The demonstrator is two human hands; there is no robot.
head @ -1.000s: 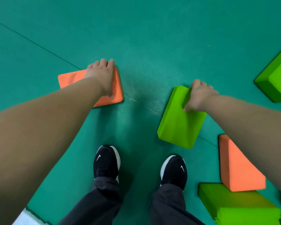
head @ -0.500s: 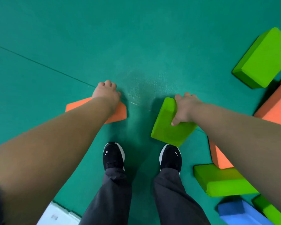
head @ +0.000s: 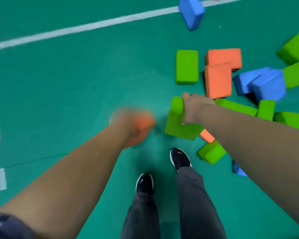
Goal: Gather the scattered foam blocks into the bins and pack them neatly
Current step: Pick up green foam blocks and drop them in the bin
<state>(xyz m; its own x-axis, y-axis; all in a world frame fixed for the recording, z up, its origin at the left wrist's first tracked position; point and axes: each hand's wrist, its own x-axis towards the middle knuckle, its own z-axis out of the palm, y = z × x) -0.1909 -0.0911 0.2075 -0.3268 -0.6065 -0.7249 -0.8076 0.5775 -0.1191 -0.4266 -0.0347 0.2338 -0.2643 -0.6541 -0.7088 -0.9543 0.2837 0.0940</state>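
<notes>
Your blurred left hand grasping a smeared flat orange foam block, your right hand clutching a green rectangular foam block, teal floor, white line.

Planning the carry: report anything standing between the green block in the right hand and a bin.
No bin shows in this view, so the route cannot be judged. The right hand grips the green block; loose blocks lie close ahead and to its right.
</notes>
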